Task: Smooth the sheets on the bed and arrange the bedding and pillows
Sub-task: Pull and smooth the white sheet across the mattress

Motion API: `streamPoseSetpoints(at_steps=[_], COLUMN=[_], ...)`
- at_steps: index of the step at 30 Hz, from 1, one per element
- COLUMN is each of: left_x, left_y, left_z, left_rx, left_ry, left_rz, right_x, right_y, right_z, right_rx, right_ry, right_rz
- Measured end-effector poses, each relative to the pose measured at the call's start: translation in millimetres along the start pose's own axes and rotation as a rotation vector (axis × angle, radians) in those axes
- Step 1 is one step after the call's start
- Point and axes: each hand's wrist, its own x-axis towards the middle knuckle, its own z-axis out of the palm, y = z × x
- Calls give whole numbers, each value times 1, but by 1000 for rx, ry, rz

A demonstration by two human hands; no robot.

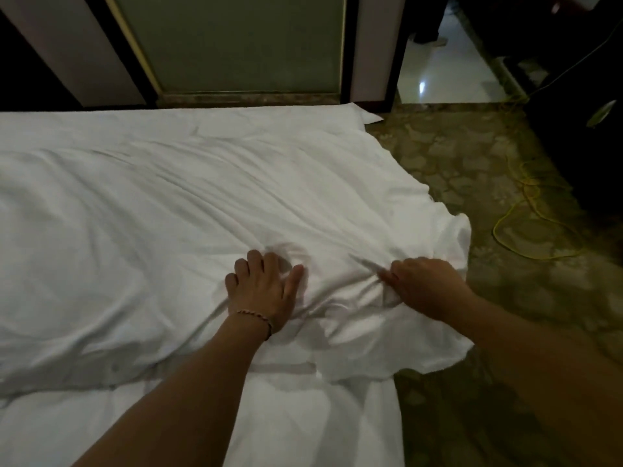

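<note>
Left hand (266,291) is lying flat on the white duvet (161,210), fingers spread and straight, palm pressing the fabric near the bed's near right corner; not gripping anything. A braided bracelet (256,316) is sitting on that wrist. Right hand (424,284) is sitting just to the right, fingers curled into a bunched fold of the same duvet, pinching it; creases are radiating out from that grip toward the left hand. Duvet is covering most of the bed, wrinkled across the middle, with its right edge hanging loose over the side and a gathered lump at the corner near the right hand. Under it, along the near edge, the white bed sheet (303,426) is showing, draping down the mattress side. At the far right corner of the bed a white pillow corner (365,116) is poking out past the duvet edge. Patterned green-brown carpet (472,183) is running alongside the bed on the right, with a yellow cable (526,210) looping across it. Beyond the bed, a dark-framed panel (236,42) is standing against the wall, and a glossy tiled floor (438,72) is showing at upper right.
</note>
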Motion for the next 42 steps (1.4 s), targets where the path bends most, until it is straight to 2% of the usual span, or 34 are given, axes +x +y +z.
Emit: streamPoseSetpoints(at_steps=[2,4,6,9,13,18,21,24,25,28,32,36,39,42], left_x=[-9,-14,-13,-11,-6,-10,-26,-33,-32,-31,-32,-29,-19,-15], left_y=[-10,-16,-12,5,3,-5,-1,-5,-6,-10,-32,-79,-106,-117], left_z=[6,11,16,27,43,48,56,57,57,57,54,48,42,41], left_rx=[-30,-26,-17,-40,-39,-63,-128,-131,-120,-47,107,174,195,145], left_ry=[11,35,6,-2,24,121,224,259,261,229,138,198,229,149], left_rz=[24,51,23,-33,25,66,77,121,151,238,222,272,223,132], right_x=[-2,-1,4,18,25,23,8,-20,-25,-24,-12,6,7,0], right_y=[-4,1,0,-15,-32,-56,-61,-73,-79,-96,-98,-83,-63,-44], right_z=[4,3,9,22,42,48,54,65,68,74,82,76,58,44], right_rx=[91,150,104,180,194,223,180,274,261,221,86,48,28,-23], right_ry=[35,160,278,163,194,399,389,570,578,544,529,485,481,456], right_rz=[34,135,268,389,269,373,273,112,89,59,72,31,-78,-164])
